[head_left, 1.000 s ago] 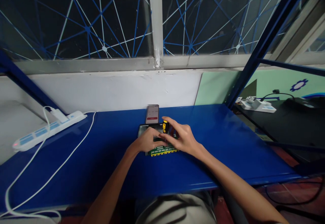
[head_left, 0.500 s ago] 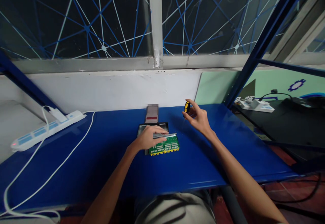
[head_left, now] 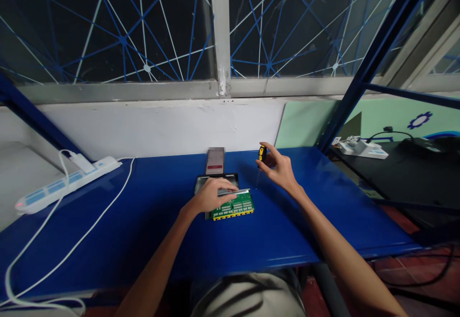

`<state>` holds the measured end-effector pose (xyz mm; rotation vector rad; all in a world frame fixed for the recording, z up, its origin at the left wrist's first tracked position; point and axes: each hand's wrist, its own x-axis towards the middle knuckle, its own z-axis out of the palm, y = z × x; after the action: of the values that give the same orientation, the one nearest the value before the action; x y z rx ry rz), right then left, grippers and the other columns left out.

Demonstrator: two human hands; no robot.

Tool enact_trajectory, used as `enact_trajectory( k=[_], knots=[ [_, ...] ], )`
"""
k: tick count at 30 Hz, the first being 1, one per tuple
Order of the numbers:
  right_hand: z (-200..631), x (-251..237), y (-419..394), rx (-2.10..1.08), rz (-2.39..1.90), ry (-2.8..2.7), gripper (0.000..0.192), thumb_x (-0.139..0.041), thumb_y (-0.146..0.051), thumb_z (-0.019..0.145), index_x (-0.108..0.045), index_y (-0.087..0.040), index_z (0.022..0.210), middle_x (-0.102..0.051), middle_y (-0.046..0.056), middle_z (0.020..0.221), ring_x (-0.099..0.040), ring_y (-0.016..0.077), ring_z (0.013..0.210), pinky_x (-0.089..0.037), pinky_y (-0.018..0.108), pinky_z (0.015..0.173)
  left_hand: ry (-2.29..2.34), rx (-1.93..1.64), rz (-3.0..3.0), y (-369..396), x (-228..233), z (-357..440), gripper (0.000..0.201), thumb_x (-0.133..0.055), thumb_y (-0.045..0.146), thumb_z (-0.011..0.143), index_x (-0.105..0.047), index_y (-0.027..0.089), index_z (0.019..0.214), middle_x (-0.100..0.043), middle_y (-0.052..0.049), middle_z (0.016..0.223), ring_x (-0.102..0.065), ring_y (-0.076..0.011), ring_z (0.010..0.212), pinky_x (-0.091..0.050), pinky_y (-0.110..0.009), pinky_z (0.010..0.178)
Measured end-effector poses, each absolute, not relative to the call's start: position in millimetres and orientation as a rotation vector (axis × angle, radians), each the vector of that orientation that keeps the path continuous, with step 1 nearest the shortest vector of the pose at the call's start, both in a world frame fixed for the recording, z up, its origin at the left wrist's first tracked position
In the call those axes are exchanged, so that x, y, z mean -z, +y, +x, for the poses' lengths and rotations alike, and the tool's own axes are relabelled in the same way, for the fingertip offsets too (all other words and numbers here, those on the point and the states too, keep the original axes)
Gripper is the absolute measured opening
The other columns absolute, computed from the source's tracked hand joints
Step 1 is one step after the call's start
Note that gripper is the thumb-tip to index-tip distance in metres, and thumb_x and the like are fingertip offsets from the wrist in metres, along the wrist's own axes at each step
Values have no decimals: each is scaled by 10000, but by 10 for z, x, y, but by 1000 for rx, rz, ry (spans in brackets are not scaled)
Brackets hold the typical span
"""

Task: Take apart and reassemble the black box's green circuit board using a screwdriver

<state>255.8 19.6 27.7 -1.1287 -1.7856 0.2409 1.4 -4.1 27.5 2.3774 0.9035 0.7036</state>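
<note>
A green circuit board (head_left: 237,204) with yellow connectors along its near edge lies on the blue table. A grey metal strip (head_left: 245,191) stands along its far edge. My left hand (head_left: 210,194) grips the board at that strip, its fingers behind and thumb in front; the hand covers the board's left part. Raised to the right of the board, my right hand (head_left: 280,166) pinches a screwdriver (head_left: 262,154) by its black and yellow handle. Its thin shaft points down, with the tip just above or on the table; I cannot tell which.
Behind the board lies a black tray (head_left: 234,178), partly under my left hand. A phone (head_left: 215,161) leans beyond it near the wall. At the left are a white power strip (head_left: 68,185) and its loose cable (head_left: 104,215). Blue frame posts flank the table (head_left: 283,240).
My right hand has shifted slightly left with the screwdriver, and the shaft shows more plainly. The left hand and the board have stayed put.
</note>
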Motion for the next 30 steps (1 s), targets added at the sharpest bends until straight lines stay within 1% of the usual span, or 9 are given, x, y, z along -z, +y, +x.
enact_trajectory(
  k=[5,8,12,15,19,23,28,30],
  knots=[
    [2514,-338,139,-353,-1075,-1617,565,-623,-299,802,-480,-199,1339,-647,-15,691,-636,148,558,-538,298,614,998,-801,2314,-67,-223,107,147,-657,268,836,-758,167,870,-730,-40,808,-644,-141,690,-486,-222,643],
    [2450,-360,101,-479,-1000,-1505,594,-637,-294,787,-460,-195,1345,-628,-24,668,-651,157,547,-541,300,580,1073,-860,2300,-75,-176,166,157,-685,286,816,-759,171,892,-715,-25,749,-601,-121,620,-462,-207,597],
    [2337,-375,36,-576,-923,-1446,599,-656,-306,788,-452,-195,1340,-603,-38,646,-655,160,544,-543,303,572,1101,-933,2295,-90,-134,224,194,-703,325,807,-757,178,923,-688,-12,714,-562,-109,585,-438,-199,565],
    [2263,-376,-18,-594,-899,-1457,588,-653,-302,799,-445,-203,1340,-601,-40,660,-656,156,549,-548,309,580,1086,-948,2299,-100,-105,255,170,-691,315,818,-761,165,856,-672,-15,684,-550,-108,573,-409,-197,532],
    [2208,-358,-55,-566,-888,-1486,581,-655,-306,804,-446,-208,1336,-594,-44,669,-658,154,562,-557,311,591,1069,-937,2284,-101,-75,276,185,-672,310,831,-758,156,776,-652,-16,632,-552,-118,572,-386,-196,498],
    [2196,-338,-54,-548,-897,-1463,585,-648,-307,812,-432,-214,1347,-596,-40,688,-660,151,580,-567,307,591,1110,-983,2218,-94,-76,271,161,-694,301,809,-759,157,779,-677,-24,664,-580,-125,587,-406,-191,489],
    [2205,-365,-73,-551,-900,-1378,578,-660,-297,816,-431,-222,1341,-623,-26,715,-660,158,584,-583,327,604,1123,-1029,2133,-78,-96,239,108,-706,247,790,-761,155,802,-734,-62,806,-633,-145,645,-468,-205,532],
    [2208,-388,-84,-539,-909,-1314,582,-671,-291,810,-435,-227,1339,-623,-25,718,-658,161,577,-585,332,594,1142,-1064,2060,-76,-105,224,90,-710,234,780,-762,162,796,-739,-64,831,-638,-148,640,-476,-211,528]
  ],
)
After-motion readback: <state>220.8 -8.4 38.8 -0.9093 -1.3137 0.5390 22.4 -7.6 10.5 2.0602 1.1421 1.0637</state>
